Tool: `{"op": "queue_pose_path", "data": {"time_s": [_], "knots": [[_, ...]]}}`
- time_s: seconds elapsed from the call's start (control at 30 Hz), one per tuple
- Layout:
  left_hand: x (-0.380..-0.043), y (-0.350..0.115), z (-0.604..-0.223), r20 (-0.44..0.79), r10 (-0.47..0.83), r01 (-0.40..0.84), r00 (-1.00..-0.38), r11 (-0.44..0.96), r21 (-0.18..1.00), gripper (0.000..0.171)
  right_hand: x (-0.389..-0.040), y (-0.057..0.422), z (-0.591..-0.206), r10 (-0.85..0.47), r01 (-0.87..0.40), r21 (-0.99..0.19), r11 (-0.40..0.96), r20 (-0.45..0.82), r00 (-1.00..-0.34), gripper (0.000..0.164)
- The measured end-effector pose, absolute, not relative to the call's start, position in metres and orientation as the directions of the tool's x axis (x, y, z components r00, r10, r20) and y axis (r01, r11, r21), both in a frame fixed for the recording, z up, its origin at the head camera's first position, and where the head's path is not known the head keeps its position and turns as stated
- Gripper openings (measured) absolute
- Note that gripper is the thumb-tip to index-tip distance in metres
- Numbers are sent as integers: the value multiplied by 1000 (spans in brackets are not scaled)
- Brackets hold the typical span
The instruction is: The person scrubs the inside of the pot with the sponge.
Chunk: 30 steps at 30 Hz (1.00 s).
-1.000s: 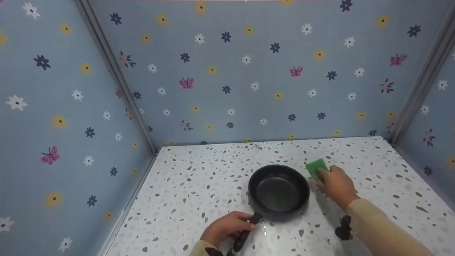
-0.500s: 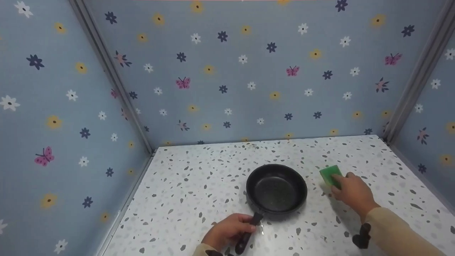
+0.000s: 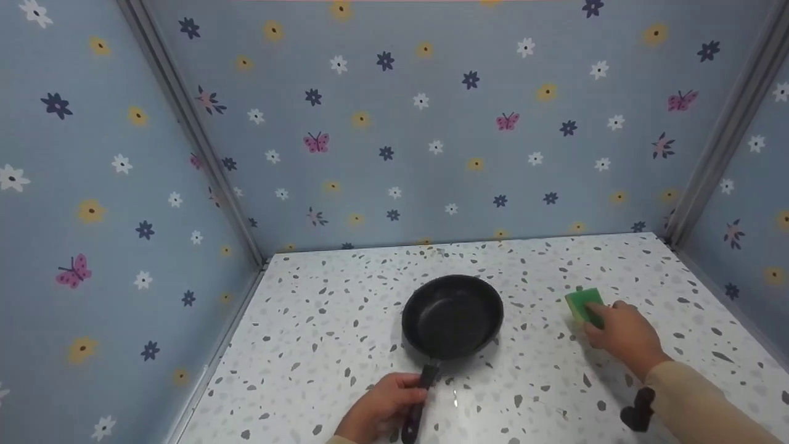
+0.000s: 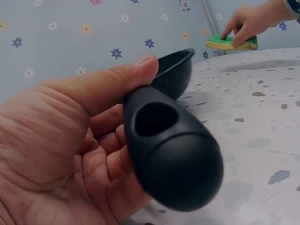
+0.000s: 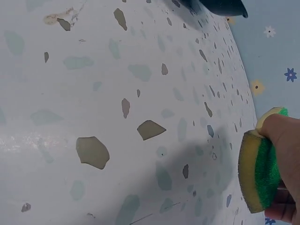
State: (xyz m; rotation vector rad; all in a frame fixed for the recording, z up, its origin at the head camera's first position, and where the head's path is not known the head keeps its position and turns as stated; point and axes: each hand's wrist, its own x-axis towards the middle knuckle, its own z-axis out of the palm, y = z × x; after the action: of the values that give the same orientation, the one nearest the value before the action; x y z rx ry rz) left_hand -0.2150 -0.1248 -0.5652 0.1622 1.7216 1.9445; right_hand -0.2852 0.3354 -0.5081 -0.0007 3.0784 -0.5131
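Observation:
A black frying pan (image 3: 453,317) is near the middle of the table, its bowl toward the back and its handle (image 3: 416,410) toward the front. My left hand (image 3: 385,401) holds that handle, thumb on top and fingers curled beneath, as the left wrist view shows. There the pan's rim (image 4: 187,52) looks tilted; whether its base touches the table is hidden. Off to the pan's right, my right hand (image 3: 629,336) pinches a green and yellow sponge (image 3: 582,302). In the right wrist view the sponge (image 5: 251,173) bends between thumb and fingers, held above the table.
The white speckled table (image 3: 327,327) meets a blue flowered back wall (image 3: 431,123). Similar panels stand at the left (image 3: 111,259) and right, joined by grey corner posts (image 3: 191,135). A small wet-looking shiny streak (image 3: 455,398) lies right of the handle.
My right hand has carried the sponge rightward, away from the pan. My left hand has shifted the pan left and slightly back, and the pan now looks tilted.

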Motion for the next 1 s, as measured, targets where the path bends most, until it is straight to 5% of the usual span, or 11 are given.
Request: {"op": "queue_pose_path", "data": {"time_s": [0.27,0.6,1.0], "knots": [[-208,-159,-551,-253,367,-237,-895,90,967,28,-286,339,-510,40,69,-376,924,-86,-995,76],[-192,-209,-549,-269,330,-255,-905,85,963,38,-284,352,-513,46,107,-400,910,-158,-986,80],[-182,-247,-551,-317,292,-316,-903,52,947,28,-283,364,-520,70,160,-448,879,-211,-975,77]]}}
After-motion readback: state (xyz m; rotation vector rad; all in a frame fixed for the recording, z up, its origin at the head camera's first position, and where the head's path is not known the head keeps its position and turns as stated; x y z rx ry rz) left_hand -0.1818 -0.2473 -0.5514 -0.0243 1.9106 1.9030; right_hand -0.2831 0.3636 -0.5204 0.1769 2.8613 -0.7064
